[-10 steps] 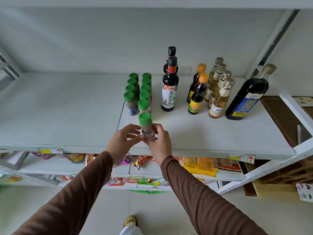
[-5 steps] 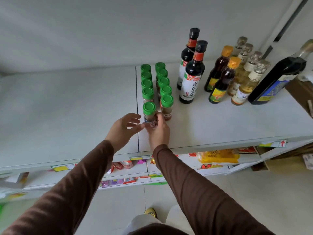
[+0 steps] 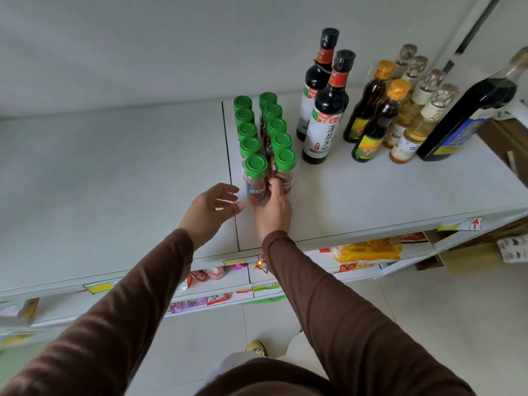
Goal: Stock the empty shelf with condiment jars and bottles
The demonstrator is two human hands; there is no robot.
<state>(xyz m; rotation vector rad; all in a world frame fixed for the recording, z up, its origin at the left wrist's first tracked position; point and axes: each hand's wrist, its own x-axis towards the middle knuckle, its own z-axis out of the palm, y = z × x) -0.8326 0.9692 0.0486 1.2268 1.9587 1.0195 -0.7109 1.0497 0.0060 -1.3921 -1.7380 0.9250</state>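
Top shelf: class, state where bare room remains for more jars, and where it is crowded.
Free: the whole left panel of the shelf, from the seam beside the green-capped jars to the left edge; also the front strip before the bottles. Crowded: the right panel's back, and the front jar, where the right hand and left hand work.

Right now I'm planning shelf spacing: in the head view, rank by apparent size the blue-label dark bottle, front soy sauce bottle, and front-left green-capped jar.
1. Blue-label dark bottle, though cut off by the frame edge
2. Front soy sauce bottle
3. Front-left green-capped jar, smallest despite being nearest
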